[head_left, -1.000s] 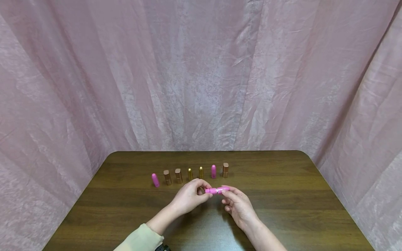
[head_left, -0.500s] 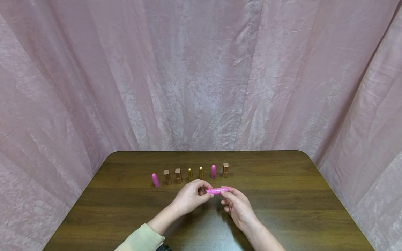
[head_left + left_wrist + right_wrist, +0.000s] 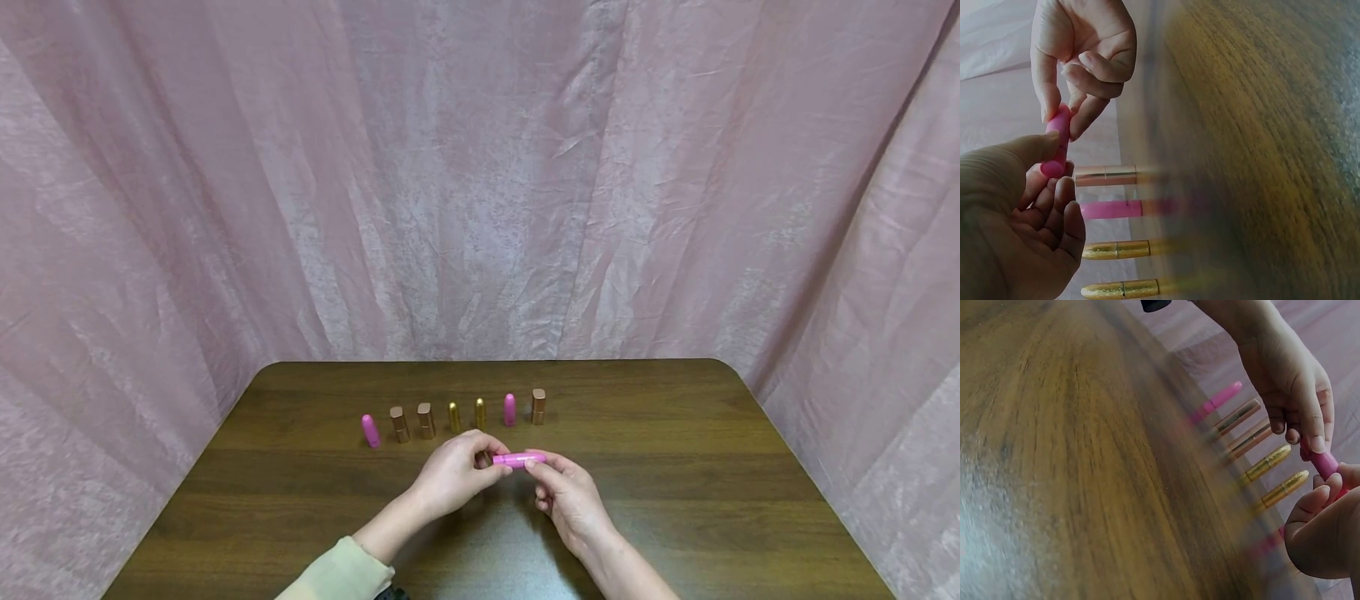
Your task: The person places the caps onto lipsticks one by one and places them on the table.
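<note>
Between both hands, above the table's middle, a pink lipstick tube point(image 3: 519, 460) lies nearly level. My left hand point(image 3: 453, 473) pinches its left end between thumb and fingers, and my right hand point(image 3: 573, 500) pinches the rounded right end. In the left wrist view the tube point(image 3: 1059, 144) appears as one pink piece with no silver band showing. Beyond the hands stands a row of upright lipsticks: a pink one point(image 3: 371, 430) at the left end, two rose-gold ones, two gold ones, another pink one point(image 3: 510, 409) and a rose-gold one point(image 3: 538, 406) at the right end.
The dark wood table point(image 3: 712, 467) has rounded far corners. Pink velvet curtains point(image 3: 480, 183) hang close behind it and along both sides. The gold lipsticks point(image 3: 480, 412) stand just past my left hand's fingers.
A silver band visible in the middle of the held tube one second ago has vanished, as its two pink parts came together. Both hands have shifted very slightly; the row is unmoved.
</note>
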A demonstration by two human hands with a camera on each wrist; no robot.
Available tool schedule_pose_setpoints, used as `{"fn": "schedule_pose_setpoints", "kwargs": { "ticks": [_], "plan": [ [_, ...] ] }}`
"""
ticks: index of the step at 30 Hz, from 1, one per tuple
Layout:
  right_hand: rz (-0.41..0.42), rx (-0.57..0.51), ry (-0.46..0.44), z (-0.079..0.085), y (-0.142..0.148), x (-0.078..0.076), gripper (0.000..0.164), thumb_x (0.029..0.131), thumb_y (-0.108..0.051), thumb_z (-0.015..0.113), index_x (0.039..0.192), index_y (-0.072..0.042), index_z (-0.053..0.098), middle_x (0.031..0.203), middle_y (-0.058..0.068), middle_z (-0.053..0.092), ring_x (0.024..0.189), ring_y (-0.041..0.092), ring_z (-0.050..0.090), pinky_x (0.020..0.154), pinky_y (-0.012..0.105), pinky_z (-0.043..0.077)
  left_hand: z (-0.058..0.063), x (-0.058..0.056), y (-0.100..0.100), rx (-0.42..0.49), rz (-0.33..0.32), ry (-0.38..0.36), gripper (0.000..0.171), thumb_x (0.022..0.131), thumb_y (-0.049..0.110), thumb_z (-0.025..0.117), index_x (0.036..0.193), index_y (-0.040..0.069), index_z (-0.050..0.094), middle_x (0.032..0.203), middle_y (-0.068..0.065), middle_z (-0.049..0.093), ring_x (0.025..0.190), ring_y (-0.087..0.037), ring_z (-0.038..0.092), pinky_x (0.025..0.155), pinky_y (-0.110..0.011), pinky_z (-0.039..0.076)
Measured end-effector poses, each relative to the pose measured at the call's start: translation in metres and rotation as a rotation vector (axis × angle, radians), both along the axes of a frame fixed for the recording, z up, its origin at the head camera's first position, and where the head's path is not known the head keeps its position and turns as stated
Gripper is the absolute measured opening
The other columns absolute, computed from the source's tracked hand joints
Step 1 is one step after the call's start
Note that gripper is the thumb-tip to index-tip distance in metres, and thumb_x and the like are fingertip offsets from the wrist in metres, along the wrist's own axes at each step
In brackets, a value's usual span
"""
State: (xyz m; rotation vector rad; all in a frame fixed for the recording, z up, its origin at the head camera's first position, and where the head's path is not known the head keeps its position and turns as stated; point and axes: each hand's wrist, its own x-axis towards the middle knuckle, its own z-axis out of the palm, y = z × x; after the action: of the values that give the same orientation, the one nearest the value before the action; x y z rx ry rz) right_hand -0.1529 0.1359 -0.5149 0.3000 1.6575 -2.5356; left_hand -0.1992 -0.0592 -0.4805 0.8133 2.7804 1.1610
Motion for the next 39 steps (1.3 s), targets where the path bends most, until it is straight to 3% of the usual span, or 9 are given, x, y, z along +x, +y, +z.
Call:
{"fn": "schedule_pose_setpoints", "kwargs": {
  "ticks": [6,14,19,24,32,39],
  "plan": [
    [0.016,0.063,0.008,0.001,0.001,0.0,0.034,0.092,-0.008,0.073,0.121,0.007,0.064,0.086,-0.001,0.063,0.058,0.005,0.046,0.054,0.021,0.04,0.0,0.0,-0.001,-0.038,-0.009,0.018,0.014,0.087,0.031,0.08,0.099,0.025,0.074,0.087,0.013,0.06,0.074,-0.003,0.055,0.065,-0.024,0.047],
    [0.032,0.308,0.094,0.003,0.001,-0.001,0.037,0.088,-0.01,0.079,0.12,0.003,0.066,0.088,0.002,0.069,0.062,0.01,0.053,0.053,0.021,0.042,-0.001,0.0,-0.002,-0.151,-0.034,0.148,0.021,0.085,0.036,0.083,0.099,0.024,0.075,0.091,0.013,0.062,0.078,-0.002,0.055,0.067,-0.023,0.047],
    [0.086,0.335,0.153,0.006,0.001,0.0,0.038,0.09,-0.012,0.078,0.122,0.004,0.066,0.09,0.006,0.07,0.066,0.012,0.056,0.052,0.021,0.04,-0.005,0.0,-0.005,-0.184,-0.044,0.219,0.019,0.086,0.036,0.083,0.1,0.026,0.076,0.088,0.016,0.063,0.08,-0.001,0.054,0.069,-0.024,0.047],
    [0.115,0.387,0.188,0.013,0.009,0.001,0.035,0.091,-0.015,0.076,0.12,0.004,0.068,0.092,0.01,0.07,0.069,0.014,0.059,0.052,0.021,0.041,-0.008,0.003,-0.02,-0.181,-0.014,0.235,0.016,0.086,0.036,0.082,0.098,0.029,0.074,0.087,0.017,0.062,0.077,-0.001,0.053,0.068,-0.024,0.046],
    [0.08,0.553,0.214,0.021,0.04,-0.003,0.025,0.094,-0.015,0.074,0.115,-0.001,0.071,0.092,0.01,0.07,0.073,0.016,0.061,0.053,0.024,0.043,-0.006,0.008,-0.066,-0.115,0.1,0.155,0.018,0.084,0.027,0.082,0.096,0.031,0.069,0.084,0.018,0.061,0.076,-0.005,0.056,0.067,-0.026,0.046],
    [0.1,0.795,0.254,0.022,0.076,-0.007,0.022,0.096,-0.02,0.072,0.114,-0.006,0.072,0.099,0.012,0.07,0.082,0.02,0.065,0.071,0.029,0.052,-0.001,0.01,-0.119,-0.08,0.3,-0.021,0.019,0.084,0.027,0.081,0.095,0.032,0.066,0.078,0.016,0.06,0.073,-0.005,0.057,0.067,-0.03,0.045]
  ]
}}
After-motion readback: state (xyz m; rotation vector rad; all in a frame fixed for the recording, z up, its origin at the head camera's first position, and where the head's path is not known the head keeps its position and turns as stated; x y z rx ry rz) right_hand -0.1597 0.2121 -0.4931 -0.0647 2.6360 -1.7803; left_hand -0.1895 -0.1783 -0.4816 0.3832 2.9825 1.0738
